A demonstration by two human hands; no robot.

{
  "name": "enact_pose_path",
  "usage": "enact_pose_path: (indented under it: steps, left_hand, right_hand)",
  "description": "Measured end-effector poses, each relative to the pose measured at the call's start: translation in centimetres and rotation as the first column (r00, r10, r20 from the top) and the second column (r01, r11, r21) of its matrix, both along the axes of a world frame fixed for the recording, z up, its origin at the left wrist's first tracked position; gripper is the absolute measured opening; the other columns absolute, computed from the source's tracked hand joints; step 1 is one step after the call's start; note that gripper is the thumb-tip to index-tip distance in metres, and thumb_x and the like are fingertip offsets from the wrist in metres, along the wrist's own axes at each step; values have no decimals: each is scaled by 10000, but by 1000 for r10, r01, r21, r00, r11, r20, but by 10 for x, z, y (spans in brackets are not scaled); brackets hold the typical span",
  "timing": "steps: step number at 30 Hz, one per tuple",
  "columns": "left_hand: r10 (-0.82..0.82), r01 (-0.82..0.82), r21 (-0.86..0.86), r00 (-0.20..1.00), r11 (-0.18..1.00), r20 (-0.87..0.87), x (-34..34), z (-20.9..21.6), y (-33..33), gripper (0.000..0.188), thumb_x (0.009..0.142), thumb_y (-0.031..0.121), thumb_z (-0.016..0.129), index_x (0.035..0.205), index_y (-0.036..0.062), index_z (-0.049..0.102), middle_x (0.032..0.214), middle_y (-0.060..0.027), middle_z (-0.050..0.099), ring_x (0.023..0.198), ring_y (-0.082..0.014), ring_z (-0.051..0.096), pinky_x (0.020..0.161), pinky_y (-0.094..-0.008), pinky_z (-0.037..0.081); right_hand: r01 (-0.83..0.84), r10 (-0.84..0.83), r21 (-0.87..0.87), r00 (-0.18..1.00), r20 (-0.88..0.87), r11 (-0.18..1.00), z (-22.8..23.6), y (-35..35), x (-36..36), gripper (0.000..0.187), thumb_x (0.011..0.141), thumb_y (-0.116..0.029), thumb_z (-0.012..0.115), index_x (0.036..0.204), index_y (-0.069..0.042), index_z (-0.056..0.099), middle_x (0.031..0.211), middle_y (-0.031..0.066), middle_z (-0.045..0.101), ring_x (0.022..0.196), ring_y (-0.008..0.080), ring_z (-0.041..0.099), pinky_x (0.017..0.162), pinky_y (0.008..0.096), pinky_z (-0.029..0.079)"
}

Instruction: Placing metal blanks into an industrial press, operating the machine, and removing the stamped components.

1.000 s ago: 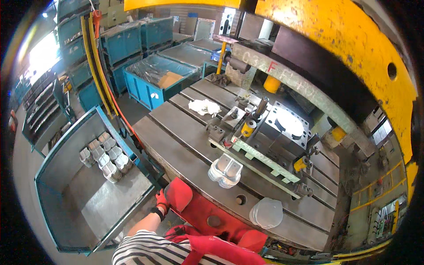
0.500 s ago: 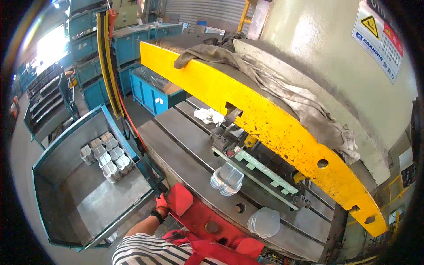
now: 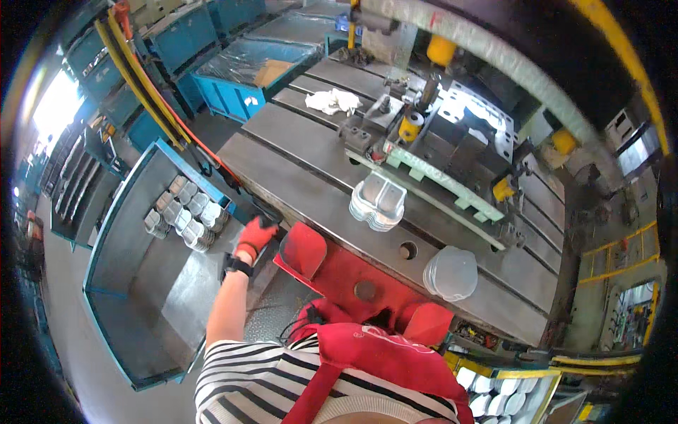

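Observation:
My left hand, in a red glove with a dark band at the wrist, is closed by the table's near left corner. Its fingers curl against a dark part there, and what they hold, if anything, is hidden. My right hand does not show. On the grey slotted press table stands a stack of formed metal pieces. Farther right lies a stack of flat rounded metal blanks. Behind them sits a die with a pale green toothed bar along its front.
A blue-rimmed metal bin at left holds several stacks of formed pieces. A red bracket juts from the table's front. A yellow-black post rises beside the bin. White rag lies on the table; blue crates stand behind.
My view has shifted, so the yellow beam that hid the die is now at the upper right edge and the die shows. My left forearm shows more fully, the hand still near the table corner.

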State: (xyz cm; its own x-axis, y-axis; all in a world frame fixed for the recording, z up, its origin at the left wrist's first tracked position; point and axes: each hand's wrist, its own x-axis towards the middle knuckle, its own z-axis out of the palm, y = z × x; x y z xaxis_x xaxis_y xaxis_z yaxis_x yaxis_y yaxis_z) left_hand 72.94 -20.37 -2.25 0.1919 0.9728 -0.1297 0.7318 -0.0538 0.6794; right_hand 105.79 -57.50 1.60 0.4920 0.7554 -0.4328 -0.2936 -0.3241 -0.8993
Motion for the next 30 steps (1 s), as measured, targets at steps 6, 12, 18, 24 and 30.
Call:
enact_pose_path:
  steps: [6,12,18,24,30]
  left_hand:
    - [-80,155,-51,735,987,674,97,157,15,286,818,165,583,1081,56,550,947,-9,595,823,-91,556,673,-228,457]
    - [-379,550,128,372,826,847,264,230,35,236,812,133,584,1027,36,572,919,-29,606,813,-88,569,667,-231,458]
    - [-259,599,-61,434,798,863,426,238,81,241,792,249,612,924,52,567,733,-72,590,556,-180,593,445,-305,470]
    - [-622,583,218,744,783,244,507,217,125,276,734,242,613,768,-31,623,688,-64,606,623,-88,552,531,-292,433]
    - [-472,499,284,303,819,828,485,227,117,19,720,62,559,717,62,579,616,-23,538,478,-157,513,440,-294,457]
  right_hand:
    - [514,-365,-73,695,620,855,-103,-106,33,464,780,-195,567,1199,-65,414,1148,237,453,941,324,497,778,408,425]
    - [621,-269,-17,364,892,784,-212,-173,19,514,768,-215,583,1228,-72,405,1172,245,430,996,345,485,821,424,420]
    - [670,-245,-18,297,923,742,-262,-193,4,580,750,-261,596,1264,-88,391,1214,251,374,1064,368,445,886,436,391]
    - [732,-123,95,-15,992,675,-204,-182,-19,511,798,-401,501,1165,-46,493,961,195,541,934,311,528,806,406,436]
    - [774,-431,-47,401,808,632,-158,-177,-16,465,819,-422,475,1064,-29,513,830,133,545,706,235,490,629,350,411]
